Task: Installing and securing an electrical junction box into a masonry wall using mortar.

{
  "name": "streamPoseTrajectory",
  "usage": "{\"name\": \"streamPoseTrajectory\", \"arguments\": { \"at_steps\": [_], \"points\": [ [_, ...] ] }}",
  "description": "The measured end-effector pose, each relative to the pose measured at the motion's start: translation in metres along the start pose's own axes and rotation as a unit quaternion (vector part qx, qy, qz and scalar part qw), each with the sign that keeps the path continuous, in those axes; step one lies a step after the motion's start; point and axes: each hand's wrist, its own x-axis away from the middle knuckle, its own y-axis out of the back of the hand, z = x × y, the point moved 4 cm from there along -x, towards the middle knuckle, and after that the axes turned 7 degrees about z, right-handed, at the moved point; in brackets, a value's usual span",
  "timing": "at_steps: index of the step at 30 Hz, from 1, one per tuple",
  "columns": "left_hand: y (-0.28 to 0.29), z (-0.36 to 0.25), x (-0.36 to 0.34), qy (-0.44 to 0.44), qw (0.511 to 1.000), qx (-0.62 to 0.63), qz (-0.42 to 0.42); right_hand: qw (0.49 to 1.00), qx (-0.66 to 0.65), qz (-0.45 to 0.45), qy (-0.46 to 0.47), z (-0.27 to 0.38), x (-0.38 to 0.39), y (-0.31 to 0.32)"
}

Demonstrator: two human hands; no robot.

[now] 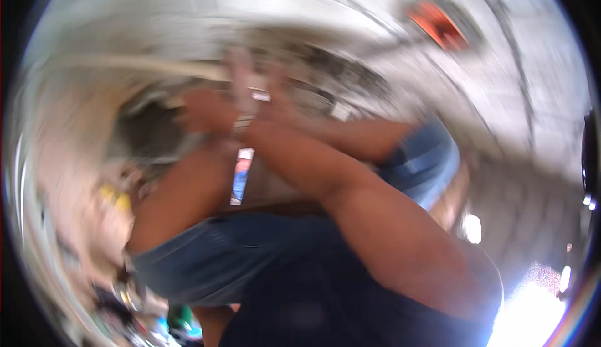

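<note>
View is heavily motion-blurred. Both forearms rise from the lower edge and meet near the centre. The left hand and right hand sit close together around a pale, narrow object; its kind cannot be determined. Whether either hand is closed on it cannot be told. A light strap shows at the wrists. An orange shape lies upper right on a grey surface. No container's contents can be made out.
</note>
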Motion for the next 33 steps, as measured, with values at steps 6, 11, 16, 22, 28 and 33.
{"name": "streamPoseTrajectory", "arguments": {
  "at_steps": [6, 11, 16, 22, 28, 33],
  "points": [
    [0.041, -0.007, -0.060, -0.038, 0.995, 0.088, 0.037, 0.964, 0.011, -0.247, 0.098, 0.029, 0.227, 0.152],
    [0.098, -0.087, -0.084, -0.079, 0.983, 0.147, 0.079, 0.895, 0.001, -0.376, -0.241, 0.011, 0.511, 0.246],
    [0.109, -0.212, -0.067, -0.161, 0.975, 0.088, 0.129, 0.667, 0.145, -0.297, -0.668, -0.041, 0.765, 0.170],
    [0.041, -0.298, -0.029, -0.202, 0.946, -0.022, 0.251, 0.763, -0.018, -0.282, -0.582, -0.078, 0.767, -0.014],
    [-0.039, -0.311, 0.034, -0.254, 0.874, -0.214, 0.353, 0.824, -0.004, -0.266, -0.501, -0.126, 0.644, -0.028],
    [-0.133, -0.258, 0.105, -0.179, 0.778, -0.309, 0.517, 0.789, 0.110, -0.270, -0.541, -0.138, 0.608, -0.027]
  ]
}}
